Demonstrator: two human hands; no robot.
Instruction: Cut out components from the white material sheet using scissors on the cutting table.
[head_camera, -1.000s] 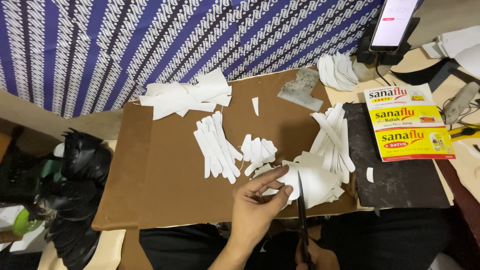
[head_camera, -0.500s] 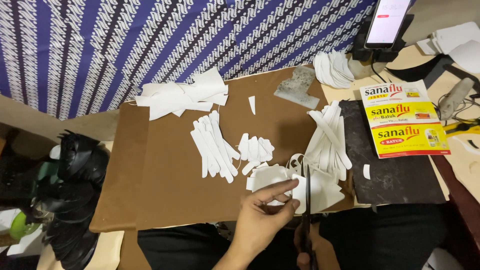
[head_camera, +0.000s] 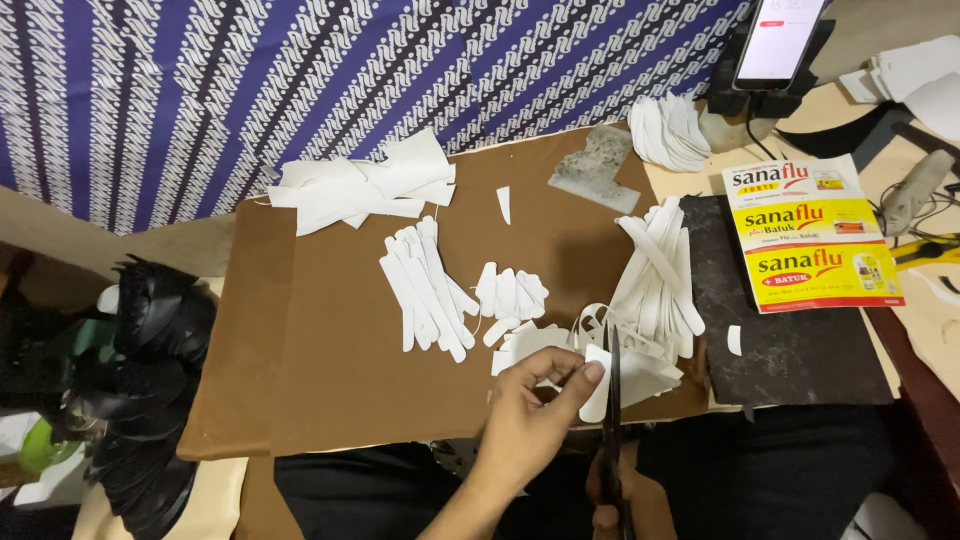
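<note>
My left hand (head_camera: 533, 410) pinches a white sheet piece (head_camera: 598, 385) at the near edge of the brown board (head_camera: 300, 340). My right hand (head_camera: 612, 500), mostly out of view at the bottom, grips black scissors (head_camera: 612, 400) whose blades cut upward into that sheet. White cut strips lie in a pile (head_camera: 425, 285) left of centre, short rounded pieces (head_camera: 510, 293) sit in the middle, and long strips (head_camera: 660, 265) are heaped to the right.
A stack of white sheets (head_camera: 370, 185) lies at the board's far edge. To the right are a dark slate mat (head_camera: 790, 350), a red-and-yellow printed card (head_camera: 810, 235), a phone on a stand (head_camera: 775, 45) and black feathers (head_camera: 150, 380) at left.
The view shifted slightly. My left hand turned the white sheet and the scissors advanced further up into it.
</note>
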